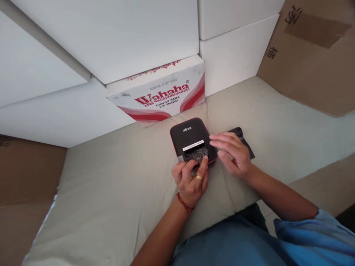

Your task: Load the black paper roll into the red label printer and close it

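A flat black device [186,133] with rounded corners and a red edge lies on the cloth; a white label strip [193,145] runs above its slot. In the recess below the slot sits a shiny see-through piece [200,155] with small light marks. My left hand [192,179], with a gold ring and a red cord bracelet, has its fingers bent at the device's near edge, one fingertip pressing on that piece. My right hand [234,153] is open, its fingertips at the device's right edge. Behind it lies a black, partly curled sheet [245,144], partly hidden.
A white and red Wahaha water carton [163,98] stands just behind the device, under and beside large white boxes [149,33]. Brown cardboard boxes stand at the right [310,62] and left [30,184]. Beige cloth [111,192] covers the surface, whose front edge is near my body.
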`<state>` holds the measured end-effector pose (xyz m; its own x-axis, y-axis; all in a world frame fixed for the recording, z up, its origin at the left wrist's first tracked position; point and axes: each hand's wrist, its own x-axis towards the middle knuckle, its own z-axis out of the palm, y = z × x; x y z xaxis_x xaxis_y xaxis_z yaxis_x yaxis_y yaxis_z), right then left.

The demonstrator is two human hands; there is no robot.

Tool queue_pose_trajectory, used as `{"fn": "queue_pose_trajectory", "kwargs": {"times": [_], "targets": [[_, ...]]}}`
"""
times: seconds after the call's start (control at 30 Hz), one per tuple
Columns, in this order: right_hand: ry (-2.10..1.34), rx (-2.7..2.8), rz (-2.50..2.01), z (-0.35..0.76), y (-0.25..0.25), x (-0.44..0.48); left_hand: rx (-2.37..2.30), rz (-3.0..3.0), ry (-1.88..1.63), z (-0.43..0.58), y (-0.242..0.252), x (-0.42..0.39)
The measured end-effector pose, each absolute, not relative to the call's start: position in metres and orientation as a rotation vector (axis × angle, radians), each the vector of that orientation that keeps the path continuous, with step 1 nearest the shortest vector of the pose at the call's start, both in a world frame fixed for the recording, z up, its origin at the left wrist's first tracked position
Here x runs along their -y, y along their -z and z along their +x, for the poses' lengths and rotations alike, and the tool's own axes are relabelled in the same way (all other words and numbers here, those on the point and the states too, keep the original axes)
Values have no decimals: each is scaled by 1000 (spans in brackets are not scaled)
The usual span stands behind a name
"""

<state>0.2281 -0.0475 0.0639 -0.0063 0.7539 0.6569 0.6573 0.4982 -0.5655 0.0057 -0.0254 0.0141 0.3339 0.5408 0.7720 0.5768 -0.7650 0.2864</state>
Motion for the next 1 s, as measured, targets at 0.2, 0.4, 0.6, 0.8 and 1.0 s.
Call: {"fn": "queue_pose_trajectory", "kwargs": {"times": [0.2, 0.4, 0.6, 0.8, 1.0], "targets": [[-27, 1841, -1110, 226, -58, 47, 1007, -2558, 1546, 5, -24, 26], [-103, 1835, -1160, 228, -59, 44, 1575, -2278, 2273, -4, -23, 10], [-46, 1857, -1072, 227, -59, 46, 2323, -2106, 3148, -8, -25, -16], [62, 1882, -944, 223, -59, 47, 2092, -2174, 3326, -8, -28, -20], [26, 1900, -916, 222, -62, 46, 2067, -2303, 3288, -12, -18, -25]]}}
